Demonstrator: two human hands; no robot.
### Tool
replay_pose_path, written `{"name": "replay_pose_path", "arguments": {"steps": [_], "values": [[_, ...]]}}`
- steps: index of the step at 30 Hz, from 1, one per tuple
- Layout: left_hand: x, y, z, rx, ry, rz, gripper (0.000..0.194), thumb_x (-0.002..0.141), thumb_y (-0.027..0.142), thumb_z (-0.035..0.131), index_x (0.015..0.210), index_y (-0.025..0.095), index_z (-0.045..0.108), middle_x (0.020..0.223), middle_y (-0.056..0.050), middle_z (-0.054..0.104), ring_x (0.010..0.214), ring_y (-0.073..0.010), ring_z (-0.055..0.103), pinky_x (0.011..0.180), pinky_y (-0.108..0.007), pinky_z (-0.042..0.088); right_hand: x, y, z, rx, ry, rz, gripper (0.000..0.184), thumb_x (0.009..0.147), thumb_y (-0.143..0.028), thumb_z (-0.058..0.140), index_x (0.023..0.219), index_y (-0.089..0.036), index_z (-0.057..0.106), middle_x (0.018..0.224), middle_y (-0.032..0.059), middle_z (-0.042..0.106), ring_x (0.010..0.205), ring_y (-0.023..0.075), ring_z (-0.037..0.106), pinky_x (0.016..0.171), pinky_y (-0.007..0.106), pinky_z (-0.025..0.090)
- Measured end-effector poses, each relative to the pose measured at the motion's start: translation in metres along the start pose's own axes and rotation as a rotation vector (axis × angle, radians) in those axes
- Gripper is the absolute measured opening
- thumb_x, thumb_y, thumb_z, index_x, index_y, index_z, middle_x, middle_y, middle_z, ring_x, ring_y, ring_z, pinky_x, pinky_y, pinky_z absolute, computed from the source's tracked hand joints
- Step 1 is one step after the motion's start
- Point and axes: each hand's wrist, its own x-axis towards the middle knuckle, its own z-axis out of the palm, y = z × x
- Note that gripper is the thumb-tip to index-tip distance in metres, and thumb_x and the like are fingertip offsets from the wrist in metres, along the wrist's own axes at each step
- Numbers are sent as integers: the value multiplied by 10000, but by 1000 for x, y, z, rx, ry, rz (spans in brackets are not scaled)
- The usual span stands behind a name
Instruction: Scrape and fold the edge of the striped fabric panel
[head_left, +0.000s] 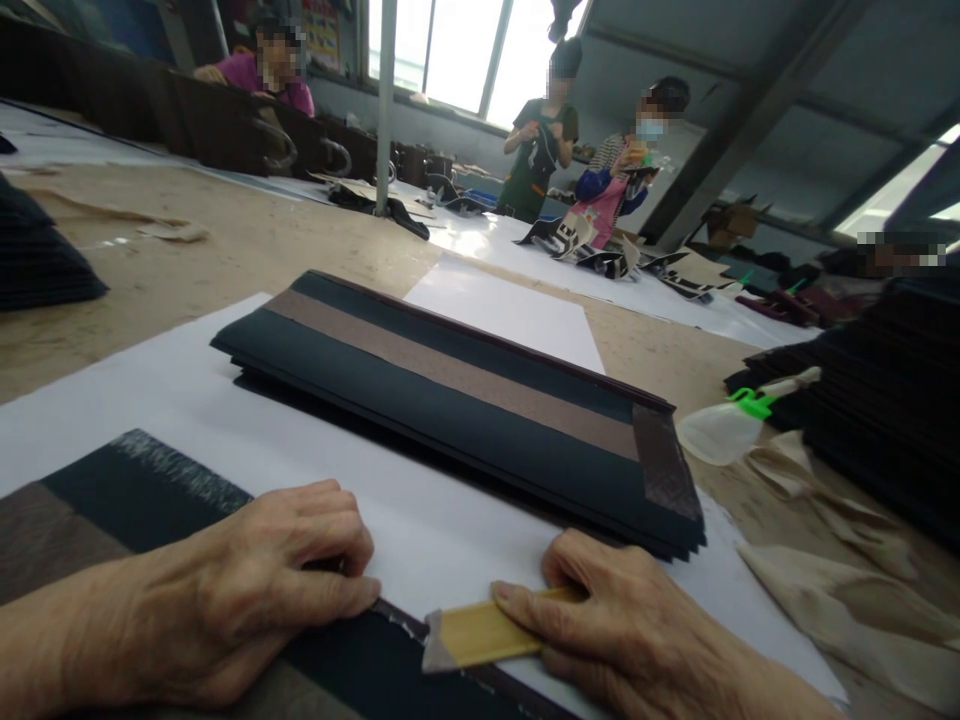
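My left hand (pixel 255 590) pinches the edge of a dark green fabric panel (pixel 360 655), thumb on top and fingers curled. This panel has a brown band and a whitish, flaky smear near its far corner. Along its folded dark edge run small white marks. A flat yellow scraper (pixel 480 630) is gripped in my right hand (pixel 622 620), between thumb and curled fingers. Its pale, worn tip touches the panel's edge just right of my left thumb. Beyond both hands lies a stack of similar dark green panels (pixel 450 375), with a brown stripe lengthwise.
White paper (pixel 187 370) covers part of the tan table (pixel 247 240). A squeeze bottle with a green cap (pixel 724 430) and cloth scraps (pixel 832 590) lie right, beside a tall dark stack (pixel 892 400). Another stack (pixel 45 250) stands left. Several people work behind a metal pole (pixel 386 110).
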Motion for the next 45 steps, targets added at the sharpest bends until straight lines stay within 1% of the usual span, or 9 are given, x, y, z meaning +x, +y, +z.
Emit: {"name": "replay_pose_path", "arguments": {"steps": [5, 10, 18, 22, 29, 35, 37, 42, 45], "values": [[-2, 0, 1, -63, -6, -48, 383, 732, -55, 335, 989, 164, 516, 849, -57, 542, 745, -155, 503, 649, -287, 427, 0, 2, -1, 14, -4, -15, 288, 984, -308, 418, 1243, -313, 543, 836, 20, 487, 664, 125, 477, 581, 240, 334], [-5, 1, 3, -75, 18, -33, 367, 720, -62, 337, 962, 158, 504, 848, -55, 532, 740, -157, 488, 648, -295, 421, 3, 1, -4, 58, -29, 9, 281, 966, -296, 458, 1229, -317, 556, 841, 19, 487, 672, 125, 476, 589, 238, 337], [-2, 1, 3, -46, -2, -37, 488, 723, -51, 319, 1112, 156, 528, 842, -67, 534, 725, -169, 483, 620, -305, 409, 17, -3, -5, 53, -48, -6, 309, 959, -276, 459, 1254, -325, 538, 834, 18, 481, 666, 131, 464, 578, 246, 317], [-2, 0, 3, -63, -9, -40, 497, 723, -46, 323, 1124, 153, 539, 837, -71, 534, 728, -176, 481, 617, -310, 409, 19, -3, -1, 49, -1, -31, 331, 977, -281, 424, 1294, -330, 504, 846, 25, 482, 663, 138, 471, 572, 255, 314], [-2, 2, 2, -82, 16, -56, 500, 726, -45, 328, 1128, 162, 541, 849, -68, 546, 725, -175, 483, 625, -315, 405, 16, -5, -3, 42, 28, -21, 334, 942, -240, 498, 1270, -290, 542, 831, 27, 513, 683, 136, 518, 593, 229, 406], [-3, 1, 2, -100, 21, -72, 443, 735, -52, 344, 1055, 164, 562, 829, -61, 553, 711, -170, 490, 619, -299, 402, 8, -2, -1, -62, 70, -52, 334, 1006, -357, 353, 1260, -295, 560, 789, 24, 533, 611, 116, 529, 524, 202, 409], [-4, 0, 2, -108, 27, -69, 427, 733, -48, 347, 1036, 157, 567, 839, -67, 558, 716, -173, 491, 621, -303, 401, 4, 0, 0, -102, 79, -60, 341, 1006, -362, 352, 1271, -288, 553, 781, 23, 539, 599, 106, 536, 514, 187, 414], [-1, 2, 0, -96, 10, -66, 409, 725, -49, 340, 990, 137, 592, 821, -65, 565, 703, -167, 486, 622, -307, 405, 3, -3, 2, -263, 181, -81, 386, 1019, -345, 282, 1261, -265, 572, 755, 35, 555, 529, 99, 532, 467, 175, 427], [1, 4, -1, -89, 3, -82, 398, 734, -45, 340, 975, 137, 600, 827, -64, 568, 713, -168, 493, 617, -304, 411, 7, -9, 4, -315, 176, -88, 408, 1015, -311, 256, 1269, -248, 570, 754, 43, 558, 507, 110, 533, 459, 192, 449]]}}
